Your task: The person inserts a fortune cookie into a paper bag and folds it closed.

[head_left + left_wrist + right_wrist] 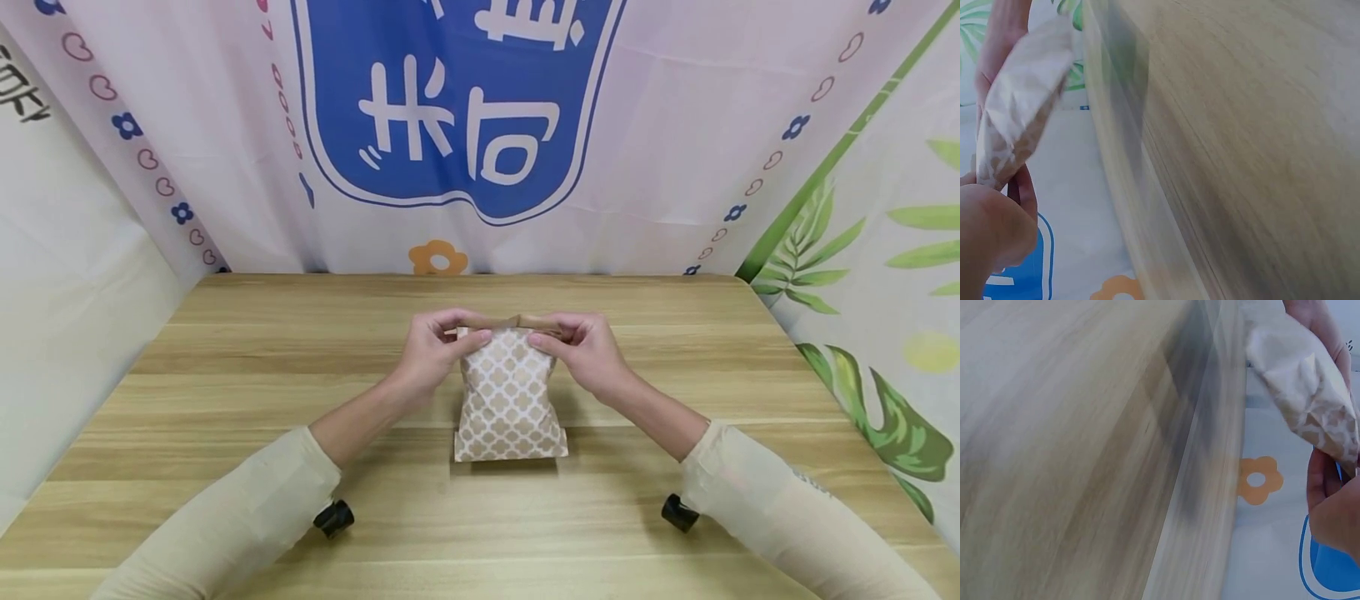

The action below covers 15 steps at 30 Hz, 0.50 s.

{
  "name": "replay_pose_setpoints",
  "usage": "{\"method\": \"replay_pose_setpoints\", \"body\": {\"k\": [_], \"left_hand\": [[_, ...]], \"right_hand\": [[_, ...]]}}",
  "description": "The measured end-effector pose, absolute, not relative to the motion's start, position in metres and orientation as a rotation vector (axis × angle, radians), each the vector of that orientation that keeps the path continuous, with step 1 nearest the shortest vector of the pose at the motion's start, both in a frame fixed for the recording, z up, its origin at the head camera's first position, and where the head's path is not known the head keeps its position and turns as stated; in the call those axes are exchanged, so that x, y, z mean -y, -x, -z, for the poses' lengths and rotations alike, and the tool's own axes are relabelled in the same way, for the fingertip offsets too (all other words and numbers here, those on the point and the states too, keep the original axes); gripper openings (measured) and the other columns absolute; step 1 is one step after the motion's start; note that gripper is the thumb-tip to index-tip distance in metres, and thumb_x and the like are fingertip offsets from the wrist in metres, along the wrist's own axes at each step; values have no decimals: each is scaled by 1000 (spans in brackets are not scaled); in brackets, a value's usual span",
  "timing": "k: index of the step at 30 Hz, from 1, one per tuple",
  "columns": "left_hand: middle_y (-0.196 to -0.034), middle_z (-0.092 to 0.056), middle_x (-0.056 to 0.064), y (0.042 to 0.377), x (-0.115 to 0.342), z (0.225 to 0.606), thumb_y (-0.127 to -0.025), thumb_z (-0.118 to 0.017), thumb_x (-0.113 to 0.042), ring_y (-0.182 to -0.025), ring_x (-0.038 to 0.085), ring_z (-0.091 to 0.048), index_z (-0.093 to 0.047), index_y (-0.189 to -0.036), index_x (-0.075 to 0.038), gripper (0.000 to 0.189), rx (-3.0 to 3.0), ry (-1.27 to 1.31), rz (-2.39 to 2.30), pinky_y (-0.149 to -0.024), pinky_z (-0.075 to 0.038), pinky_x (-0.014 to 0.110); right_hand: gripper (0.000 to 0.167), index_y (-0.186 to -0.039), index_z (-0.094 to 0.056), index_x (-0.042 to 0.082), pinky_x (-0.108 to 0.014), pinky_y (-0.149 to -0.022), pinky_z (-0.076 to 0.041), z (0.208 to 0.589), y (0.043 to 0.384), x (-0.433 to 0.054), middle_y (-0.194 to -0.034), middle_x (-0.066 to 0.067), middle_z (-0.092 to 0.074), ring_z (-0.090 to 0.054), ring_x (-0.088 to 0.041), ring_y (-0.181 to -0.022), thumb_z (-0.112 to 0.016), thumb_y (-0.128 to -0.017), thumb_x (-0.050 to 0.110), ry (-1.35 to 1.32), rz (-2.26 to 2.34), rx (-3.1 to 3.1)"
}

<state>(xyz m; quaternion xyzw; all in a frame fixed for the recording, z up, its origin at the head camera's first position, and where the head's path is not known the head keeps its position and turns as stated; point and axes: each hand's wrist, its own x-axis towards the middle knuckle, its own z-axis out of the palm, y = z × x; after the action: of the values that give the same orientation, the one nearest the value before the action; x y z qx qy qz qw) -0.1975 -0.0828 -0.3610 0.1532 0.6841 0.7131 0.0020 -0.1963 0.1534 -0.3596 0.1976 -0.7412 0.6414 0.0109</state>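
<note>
A tan paper bag (510,400) with a white lattice pattern is held above the table, its top edge folded over and its body bulging. My left hand (435,346) pinches the left end of the folded top, thumb on the near face and fingers behind. At the right end my right hand (588,350) pinches the fold the same way. In the left wrist view the bag (1019,106) is seen side-on above the left hand (997,219). The right wrist view shows the bag (1304,375) tilted, with the right hand (1338,512) at its top. What is inside the bag is hidden.
The wooden table (262,392) spreads under both arms. Behind it hangs a printed curtain (652,167) with a blue sign, and a leaf-patterned cloth (885,275) hangs on the right. Black wrist cameras (333,518) sit below the sleeves.
</note>
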Motion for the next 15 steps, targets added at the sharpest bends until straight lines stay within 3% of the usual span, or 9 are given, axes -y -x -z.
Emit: {"method": "replay_pose_setpoints", "body": {"k": [3,6,15], "left_hand": [[-96,-74,-6,198,84,361,-94,-72,5,-70,7,-59,-70,-113,14,21,-2148,-508,-2225,-58,-47,16],[-99,-74,-3,198,85,361,-95,-69,6,-72,9,-63,-69,-115,14,21,-2125,-529,-2226,-63,-53,17],[-108,-75,12,196,88,363,-94,-64,14,-79,13,-70,-74,-106,9,16,-1990,-599,-2281,-70,-60,22]], "right_hand": [[24,-118,-70,-13,-17,-55,-46,363,197,-155,-80,2,-75,-54,-5,-60,-69,-95,-6,-657,-1991,2292],[24,-117,-70,-15,-17,-64,-55,364,198,-156,-89,0,-78,-67,-7,-72,-69,-94,-9,-682,-2005,2271],[22,-113,-68,-20,-17,-63,-56,364,198,-155,-87,7,-78,-68,-7,-71,-68,-92,-14,-711,-2056,2232]]}}
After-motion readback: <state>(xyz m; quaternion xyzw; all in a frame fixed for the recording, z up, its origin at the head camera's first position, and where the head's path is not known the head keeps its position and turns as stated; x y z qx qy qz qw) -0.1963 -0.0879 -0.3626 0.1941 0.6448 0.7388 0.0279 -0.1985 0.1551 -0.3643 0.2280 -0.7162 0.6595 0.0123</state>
